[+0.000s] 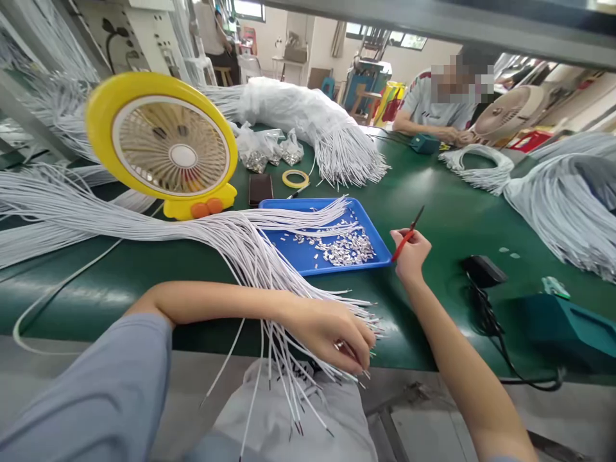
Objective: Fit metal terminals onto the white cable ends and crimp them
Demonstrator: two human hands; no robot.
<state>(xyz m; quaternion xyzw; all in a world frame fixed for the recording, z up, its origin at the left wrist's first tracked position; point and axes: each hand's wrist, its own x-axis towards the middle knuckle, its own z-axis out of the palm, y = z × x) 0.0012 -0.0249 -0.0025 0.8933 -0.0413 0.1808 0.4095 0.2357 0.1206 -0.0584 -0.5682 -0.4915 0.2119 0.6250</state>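
Curling fingers of left hand [332,330] over white plastic-coated cables [231,234] at near edge of green tabletop [445,215], probably for steadying; cannot tell whether clamped. Clamping red-handled, dark-tipped tool [405,241] in right hand [412,255], beside blue plastic tray [346,267], likely to clear cables.

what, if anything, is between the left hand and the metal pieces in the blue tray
Some white cables fan out between the left hand and the blue tray, whose raised near rim also stands before the metal pieces.
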